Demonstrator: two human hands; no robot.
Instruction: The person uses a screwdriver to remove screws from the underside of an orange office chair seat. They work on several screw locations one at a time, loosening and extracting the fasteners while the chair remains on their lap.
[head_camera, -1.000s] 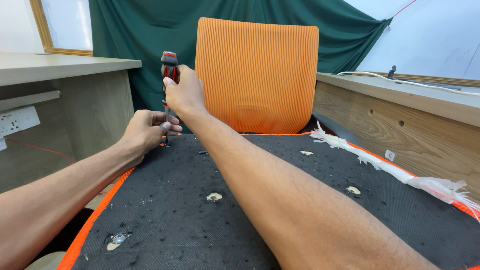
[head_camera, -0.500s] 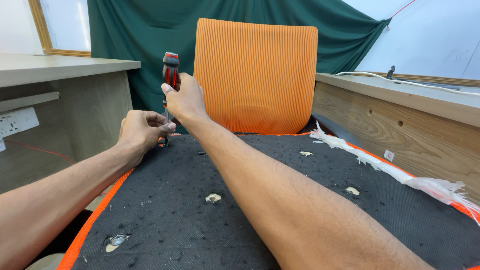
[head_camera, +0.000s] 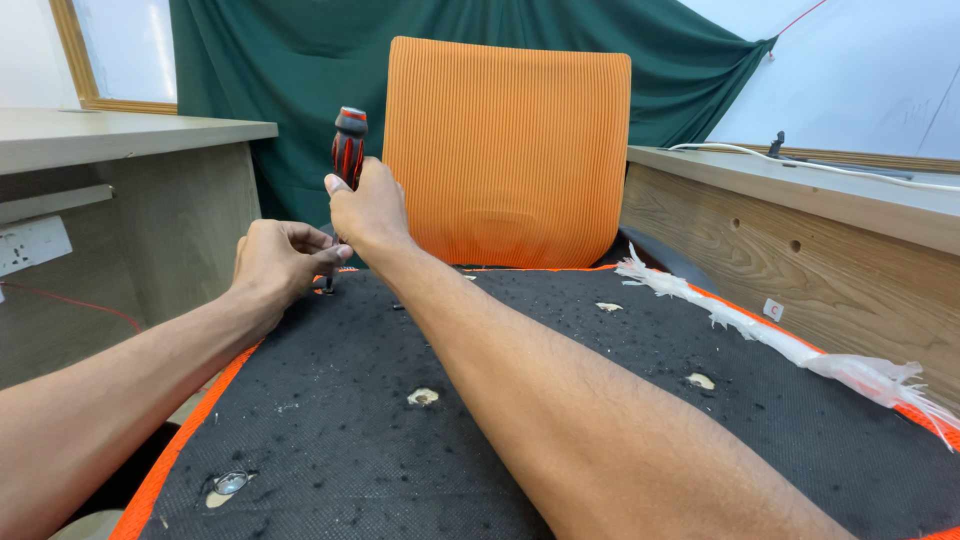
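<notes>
Comparing with a second ago, the black seat underside (head_camera: 620, 400) filling the lower frame lies just as it did, while the right hand (head_camera: 370, 208), clenched round the red-and-black screwdriver (head_camera: 348, 148) left of centre, has turned, tilting the handle slightly rightward. The left hand (head_camera: 275, 258) still pinches the shaft near the tip at the panel's far left corner, so the screw there looks to be mid-turn.

Orange backrest (head_camera: 505, 150) close behind; desk panels (head_camera: 180, 220) either side, open black underside (head_camera: 560, 330)
</notes>
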